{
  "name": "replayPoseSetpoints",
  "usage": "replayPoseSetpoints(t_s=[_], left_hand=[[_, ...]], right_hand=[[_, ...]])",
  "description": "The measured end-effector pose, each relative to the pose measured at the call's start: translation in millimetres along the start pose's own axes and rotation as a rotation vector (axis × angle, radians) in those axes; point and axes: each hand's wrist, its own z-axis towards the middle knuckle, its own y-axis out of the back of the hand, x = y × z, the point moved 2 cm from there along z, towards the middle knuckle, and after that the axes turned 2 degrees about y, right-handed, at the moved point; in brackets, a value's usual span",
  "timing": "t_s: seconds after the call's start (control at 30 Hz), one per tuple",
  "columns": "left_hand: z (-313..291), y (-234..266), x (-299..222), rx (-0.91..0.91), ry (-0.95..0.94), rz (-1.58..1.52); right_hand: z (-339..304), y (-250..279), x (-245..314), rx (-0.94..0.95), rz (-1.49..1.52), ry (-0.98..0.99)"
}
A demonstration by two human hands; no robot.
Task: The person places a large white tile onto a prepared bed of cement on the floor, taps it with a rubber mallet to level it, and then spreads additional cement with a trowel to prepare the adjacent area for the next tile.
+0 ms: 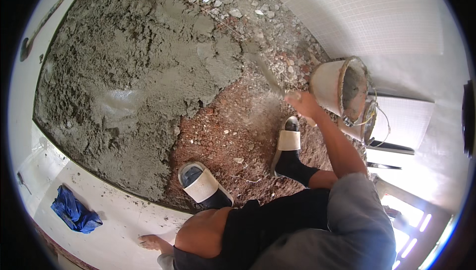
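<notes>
My right hand [302,104] grips a narrow grey tool [270,79] coated in cement. Motion smears it, and its far end near the edge of the wet mortar [144,51] is too blurred to name its kind. Rough and lumpy, the mortar covers the floor at the left, with a smoother patch toward the top. Down at the lower left, my left hand [151,242] rests on the white tiles [124,215] with its fingers stretched out and nothing in them.
Two mortar-stained buckets [329,87] stand at the right, by the wall. Red rubble [223,131] lies under my feet in white slides [289,141]. A string [223,22] crosses the gravel. A blue plastic bag [74,210] and a long-handled tool [39,32] lie on the tiles.
</notes>
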Motion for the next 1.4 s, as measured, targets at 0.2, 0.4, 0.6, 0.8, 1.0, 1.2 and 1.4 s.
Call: replayPoseSetpoints(t_s=[0.2,0.4,0.6,0.8,1.0,1.2,1.4], left_hand=[[1.7,4.0,-4.3,0.009,-0.04,0.134],[6.2,-5.0,-0.8,-0.005,-0.12,0.327],[2.4,-5.9,2.9,-0.007,-0.036,0.11],[2.4,-9.2,6.3,-0.041,-0.023,0.063],[25.2,-37.1,14.8,-0.122,-0.183,0.32],[42.0,-55.3,33.6,-0.277,-0.307,0.109],[34.2,-48.2,29.7,-0.12,-0.101,-0.265]], right_hand=[[-2.5,-10.4,49.3,0.052,-0.148,0.215],[72.6,15.5,124.5,-0.068,0.007,0.294],[91.5,37.1,130.3,0.048,0.097,0.112],[119.7,26.3,127.4,0.261,0.102,0.156],[122.7,65.7,97.4,0.003,0.173,0.162],[117.6,67.2,159.3,0.078,0.184,0.23],[133.6,39.0,171.0,0.083,0.34,0.171]])
